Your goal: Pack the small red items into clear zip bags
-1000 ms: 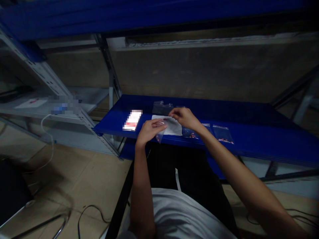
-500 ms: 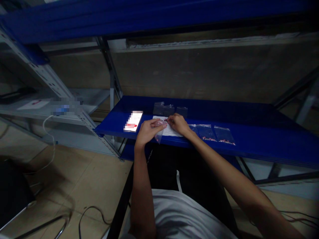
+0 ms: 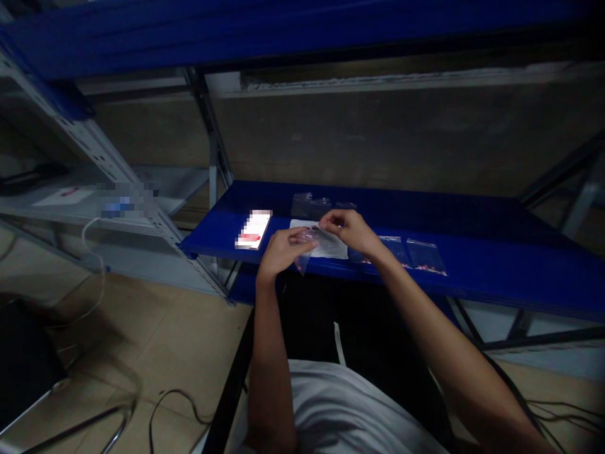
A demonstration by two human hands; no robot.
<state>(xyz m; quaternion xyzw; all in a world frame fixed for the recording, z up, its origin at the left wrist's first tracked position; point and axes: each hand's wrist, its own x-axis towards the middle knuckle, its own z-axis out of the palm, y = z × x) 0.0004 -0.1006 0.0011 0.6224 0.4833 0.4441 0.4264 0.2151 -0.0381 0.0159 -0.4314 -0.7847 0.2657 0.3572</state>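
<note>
My left hand (image 3: 285, 252) is closed on a clear plastic bag (image 3: 303, 261) that hangs over the shelf's front edge, with small pink bits inside. Over a white cloth or paper (image 3: 333, 247), my right hand (image 3: 347, 228) is held in a pinch; whatever its fingertips hold is too small to make out. Small dark reddish bits (image 3: 316, 227) lie on the white sheet between the hands. To the right, a clear zip bag (image 3: 425, 256) with pink pieces along its bottom lies flat beside other similar bags, partly covered by my right forearm.
Several clear bags (image 3: 302, 205) lie behind the white sheet. A lit phone (image 3: 255, 229), its screen blurred out, rests left of my left hand on the blue shelf (image 3: 496, 246). A grey shelf (image 3: 179, 186) stands further left, with a white cable (image 3: 101, 271) hanging down.
My right hand has lifted slightly and shifted right, away from the bag, uncovering more of the white sheet. My left hand stays almost in place with the bag.
</note>
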